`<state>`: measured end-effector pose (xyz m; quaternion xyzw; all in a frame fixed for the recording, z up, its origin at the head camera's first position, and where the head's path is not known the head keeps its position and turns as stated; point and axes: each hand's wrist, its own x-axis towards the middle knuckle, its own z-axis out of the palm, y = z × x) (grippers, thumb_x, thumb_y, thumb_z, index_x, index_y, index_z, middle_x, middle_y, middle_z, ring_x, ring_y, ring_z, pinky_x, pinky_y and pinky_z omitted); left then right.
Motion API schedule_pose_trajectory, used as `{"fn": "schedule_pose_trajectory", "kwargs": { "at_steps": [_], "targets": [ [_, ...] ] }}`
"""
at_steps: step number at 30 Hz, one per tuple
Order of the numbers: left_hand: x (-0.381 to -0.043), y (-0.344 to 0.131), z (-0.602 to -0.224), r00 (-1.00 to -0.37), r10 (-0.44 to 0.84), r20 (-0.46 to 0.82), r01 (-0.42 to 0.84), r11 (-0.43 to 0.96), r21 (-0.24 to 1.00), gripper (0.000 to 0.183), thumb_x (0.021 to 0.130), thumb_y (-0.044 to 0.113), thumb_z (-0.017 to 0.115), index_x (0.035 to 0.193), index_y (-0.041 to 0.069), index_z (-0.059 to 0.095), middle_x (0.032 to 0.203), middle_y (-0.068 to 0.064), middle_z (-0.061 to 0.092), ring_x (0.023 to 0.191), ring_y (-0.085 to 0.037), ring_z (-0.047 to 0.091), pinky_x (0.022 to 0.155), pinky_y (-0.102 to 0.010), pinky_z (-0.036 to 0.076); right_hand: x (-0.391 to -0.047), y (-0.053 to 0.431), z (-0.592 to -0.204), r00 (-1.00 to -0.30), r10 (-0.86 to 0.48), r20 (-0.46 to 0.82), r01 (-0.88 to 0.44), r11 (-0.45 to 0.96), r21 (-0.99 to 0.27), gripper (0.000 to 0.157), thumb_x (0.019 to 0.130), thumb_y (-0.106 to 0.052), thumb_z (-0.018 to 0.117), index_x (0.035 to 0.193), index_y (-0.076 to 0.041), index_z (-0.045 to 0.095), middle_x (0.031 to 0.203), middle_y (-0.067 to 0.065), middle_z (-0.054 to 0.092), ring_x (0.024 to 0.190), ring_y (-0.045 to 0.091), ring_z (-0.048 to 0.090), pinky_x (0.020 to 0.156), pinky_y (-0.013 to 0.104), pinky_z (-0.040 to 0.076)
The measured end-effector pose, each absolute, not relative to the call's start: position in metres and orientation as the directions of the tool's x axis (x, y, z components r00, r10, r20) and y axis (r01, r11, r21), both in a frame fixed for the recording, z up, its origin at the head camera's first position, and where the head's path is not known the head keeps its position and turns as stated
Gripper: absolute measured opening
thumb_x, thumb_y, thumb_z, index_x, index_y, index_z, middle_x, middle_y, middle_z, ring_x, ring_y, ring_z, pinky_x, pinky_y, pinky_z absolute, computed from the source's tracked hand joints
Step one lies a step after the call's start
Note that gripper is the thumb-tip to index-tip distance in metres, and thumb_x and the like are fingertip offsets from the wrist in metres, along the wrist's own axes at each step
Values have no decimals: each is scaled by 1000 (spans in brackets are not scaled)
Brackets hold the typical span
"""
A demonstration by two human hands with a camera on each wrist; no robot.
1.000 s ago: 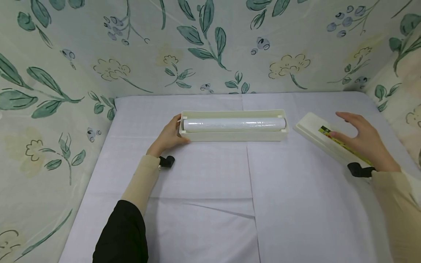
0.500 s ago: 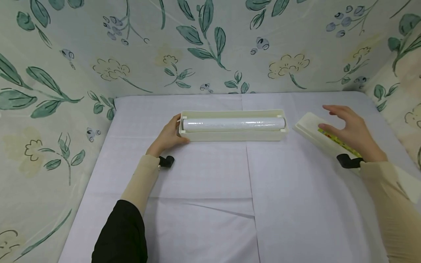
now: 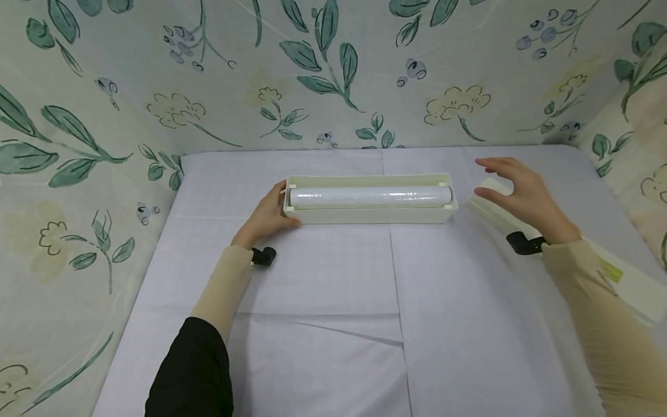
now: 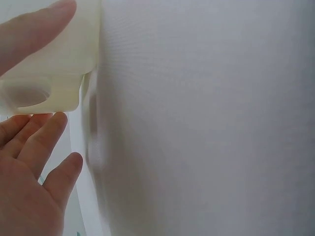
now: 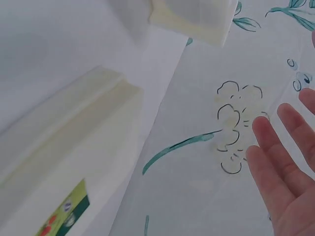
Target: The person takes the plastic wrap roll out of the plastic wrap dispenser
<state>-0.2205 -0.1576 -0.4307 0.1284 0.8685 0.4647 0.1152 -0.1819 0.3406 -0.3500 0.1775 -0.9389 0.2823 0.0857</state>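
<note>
In the head view, a cream plastic cling film dispenser point(image 3: 375, 216) lies lengthwise with its top off. A shiny white roll of cling film point(image 3: 370, 197) sits inside it. My left hand point(image 3: 267, 217) grips the dispenser's left end, thumb at the front and fingers round the end; the left wrist view shows thumb and fingertips on the cream box point(image 4: 49, 54). Over the long cream lid point(image 3: 490, 213), to the right, my right hand point(image 3: 526, 200) is spread with nothing in it. The lid, slanted on the table, bears a colourful label point(image 5: 66, 211) and is partly hidden by my right arm.
A white cloth point(image 3: 333, 272) with fold creases covers the table. Floral fabric point(image 3: 333, 75) hangs behind the table and along both sides. Each wrist carries a small black camera mount point(image 3: 264, 256).
My right hand has moved left and away from me above the lid, from its label toward its end near the dispenser. The left hand, dispenser and lid stay where they were.
</note>
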Motion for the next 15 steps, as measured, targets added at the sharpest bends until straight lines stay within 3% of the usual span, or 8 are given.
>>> {"fn": "schedule_pose_trajectory", "kwargs": {
  "at_steps": [15],
  "targets": [
    [-219, -159, -429, -940, 331, -87, 109, 531, 841, 108, 70, 8, 85, 152, 5, 14, 154, -15, 24, 139, -31, 28, 113, -46, 18, -195, 288, -342, -892, -383, 240, -452, 743, -494, 60, 83, -8, 75, 138, -8, 51, 130, 17, 53, 112, 36, 48, 91, 59, 40]
  ]
}}
